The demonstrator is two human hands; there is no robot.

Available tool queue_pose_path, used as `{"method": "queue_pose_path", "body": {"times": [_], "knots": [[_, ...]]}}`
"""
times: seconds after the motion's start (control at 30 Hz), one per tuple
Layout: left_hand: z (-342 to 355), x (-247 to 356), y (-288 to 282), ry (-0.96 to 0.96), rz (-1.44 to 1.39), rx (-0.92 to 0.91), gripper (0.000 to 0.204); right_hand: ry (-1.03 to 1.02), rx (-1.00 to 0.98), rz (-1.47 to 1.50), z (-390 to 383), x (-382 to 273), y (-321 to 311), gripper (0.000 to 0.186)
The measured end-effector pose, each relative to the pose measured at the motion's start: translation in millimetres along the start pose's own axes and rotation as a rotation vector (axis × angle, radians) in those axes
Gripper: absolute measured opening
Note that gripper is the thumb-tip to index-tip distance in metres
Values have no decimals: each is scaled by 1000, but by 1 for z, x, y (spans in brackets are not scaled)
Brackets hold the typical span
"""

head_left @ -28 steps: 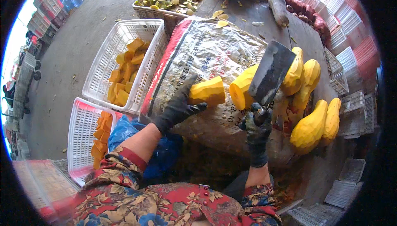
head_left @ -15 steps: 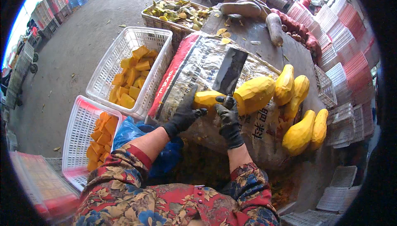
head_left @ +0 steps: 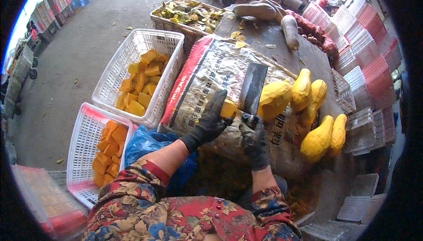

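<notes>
My left hand (head_left: 207,124), in a black glove, grips a peeled yellow-orange pumpkin piece (head_left: 228,108), partly hidden by the palm and fingers. In my gloved right hand (head_left: 253,141) is the handle of a cleaver (head_left: 253,86). Its broad dark blade points away from me, just right of the piece, and overlaps the edge of a large peeled pumpkin (head_left: 275,99) in view. Under both hands lies a printed plastic sack (head_left: 205,71) spread over the work surface. More peeled pumpkins (head_left: 318,139) rest at its right side.
Two white crates, a farther one (head_left: 103,75) and a nearer one (head_left: 79,153), hold cut pumpkin chunks at left. Behind them stands a crate of peelings (head_left: 189,16). Unpeeled pumpkins (head_left: 290,31) lie at the table's far end. A blue plastic bag (head_left: 145,141) sits beside my left forearm.
The cleaver and my right hand have moved right and slightly nearer me, away from the pumpkin piece. My left hand has shifted a little right, and less of the piece shows.
</notes>
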State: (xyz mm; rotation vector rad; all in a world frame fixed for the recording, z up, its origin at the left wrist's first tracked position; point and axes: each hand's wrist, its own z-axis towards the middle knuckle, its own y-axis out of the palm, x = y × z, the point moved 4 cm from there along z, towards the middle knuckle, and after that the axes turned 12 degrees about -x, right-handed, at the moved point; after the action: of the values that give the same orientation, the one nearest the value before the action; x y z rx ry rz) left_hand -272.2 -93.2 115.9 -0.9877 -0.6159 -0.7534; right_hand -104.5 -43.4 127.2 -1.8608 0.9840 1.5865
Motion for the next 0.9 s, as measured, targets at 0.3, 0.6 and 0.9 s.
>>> {"method": "queue_pose_path", "body": {"times": [0.3, 0.6, 0.9], "knots": [[-29, -36, -14, -326, -527, 235, 42, 235, -229, 525, -76, -15, -6, 23], [-17, -26, -3, -337, -550, 177, 33, 14, -149, -876, -78, -43, 12, 32], [-18, -22, -8, -458, -447, 60, 26, 105, -350, -779, -67, -85, 24, 38]]}}
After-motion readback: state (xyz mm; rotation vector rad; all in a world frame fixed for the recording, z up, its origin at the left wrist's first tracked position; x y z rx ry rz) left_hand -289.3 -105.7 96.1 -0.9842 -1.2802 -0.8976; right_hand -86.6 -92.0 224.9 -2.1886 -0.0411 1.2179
